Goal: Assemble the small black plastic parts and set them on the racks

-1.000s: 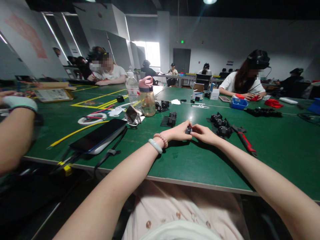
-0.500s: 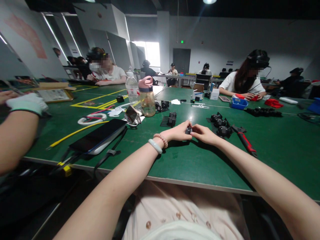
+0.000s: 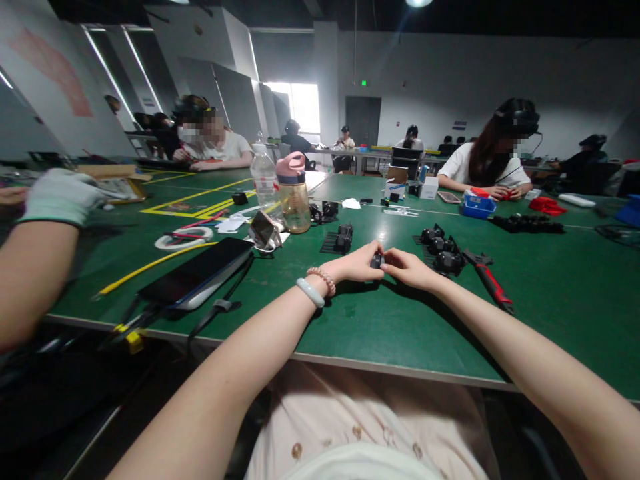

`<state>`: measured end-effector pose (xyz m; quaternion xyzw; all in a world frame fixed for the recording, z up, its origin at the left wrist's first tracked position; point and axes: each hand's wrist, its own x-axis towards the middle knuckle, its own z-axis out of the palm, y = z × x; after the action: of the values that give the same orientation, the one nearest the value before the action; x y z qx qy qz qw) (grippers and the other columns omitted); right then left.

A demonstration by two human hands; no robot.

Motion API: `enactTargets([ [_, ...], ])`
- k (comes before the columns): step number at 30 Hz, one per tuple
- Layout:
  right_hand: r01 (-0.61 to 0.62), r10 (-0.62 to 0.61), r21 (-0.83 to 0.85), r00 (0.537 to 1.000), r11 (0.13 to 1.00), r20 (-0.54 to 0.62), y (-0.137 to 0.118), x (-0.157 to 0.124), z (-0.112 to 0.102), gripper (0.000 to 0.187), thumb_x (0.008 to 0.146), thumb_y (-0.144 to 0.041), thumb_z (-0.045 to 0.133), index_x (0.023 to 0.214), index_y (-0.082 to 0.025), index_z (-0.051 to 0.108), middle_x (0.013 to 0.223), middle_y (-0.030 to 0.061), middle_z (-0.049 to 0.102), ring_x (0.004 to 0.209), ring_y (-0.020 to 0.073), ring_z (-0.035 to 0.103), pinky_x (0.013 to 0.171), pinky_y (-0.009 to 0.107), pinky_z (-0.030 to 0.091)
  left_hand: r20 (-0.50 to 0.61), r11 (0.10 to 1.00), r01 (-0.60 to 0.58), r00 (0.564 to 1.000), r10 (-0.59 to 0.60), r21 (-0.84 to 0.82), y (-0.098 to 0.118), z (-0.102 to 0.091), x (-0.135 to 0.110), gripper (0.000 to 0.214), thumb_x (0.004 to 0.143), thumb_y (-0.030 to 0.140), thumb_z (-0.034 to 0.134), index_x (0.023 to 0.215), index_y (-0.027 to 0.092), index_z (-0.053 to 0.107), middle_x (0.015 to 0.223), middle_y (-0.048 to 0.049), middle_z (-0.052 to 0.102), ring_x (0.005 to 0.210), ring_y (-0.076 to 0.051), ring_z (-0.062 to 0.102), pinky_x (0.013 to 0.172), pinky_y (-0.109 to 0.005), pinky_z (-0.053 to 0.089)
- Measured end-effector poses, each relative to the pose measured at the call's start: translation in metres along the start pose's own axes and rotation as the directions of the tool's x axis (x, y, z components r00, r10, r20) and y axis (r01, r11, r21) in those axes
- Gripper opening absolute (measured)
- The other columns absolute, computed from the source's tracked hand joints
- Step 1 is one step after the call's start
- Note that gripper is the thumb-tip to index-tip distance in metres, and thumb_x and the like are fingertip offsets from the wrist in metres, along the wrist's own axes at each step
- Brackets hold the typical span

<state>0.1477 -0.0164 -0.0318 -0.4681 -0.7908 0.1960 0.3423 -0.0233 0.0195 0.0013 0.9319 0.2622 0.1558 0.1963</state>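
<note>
Small black part (image 3: 377, 261) held just above a green tabletop (image 3: 390, 333), in a big rm w/ pale walls (image 3: 440, 67), dark door (image 3: 367, 119) & seated co-workers (image 3: 483, 160) in bkgd. It's btwn the L hand (image 3: 356, 261) & R hand (image 3: 406, 268), thumb & fingers of both closed on it; exact contact partly hidden. Near edge (image 3: 410, 373) runs below the wrists, green surface btwn. Beyond L: black assembly (image 3: 343, 239). Beside R: black assembly group (image 3: 443, 252), then red-handled adj. wrench (image 3: 493, 285).
</note>
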Motion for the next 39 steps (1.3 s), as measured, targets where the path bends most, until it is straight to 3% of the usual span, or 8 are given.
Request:
enactTargets([
  [39, 0.0, 0.0, 0.002, 1.0, 1.0, 0.007, -0.0017, -0.0005, -0.0012, 0.033, 0.073, -0.04, 0.046, 0.093, -0.014, 0.051, 0.084, 0.0041, 0.058, 0.071, 0.0127, 0.051, 0.063, 0.025, 0.039, 0.001, 1.0, 0.008, 1.0, -0.008, -0.016, 0.0008, 0.0, 0.0003, 0.04, 0.062, 0.026, 0.049, 0.098, 0.015, 0.036, 0.087, -0.0021, 0.046, 0.075, -0.013, 0.046, 0.066, -0.026, 0.039],
])
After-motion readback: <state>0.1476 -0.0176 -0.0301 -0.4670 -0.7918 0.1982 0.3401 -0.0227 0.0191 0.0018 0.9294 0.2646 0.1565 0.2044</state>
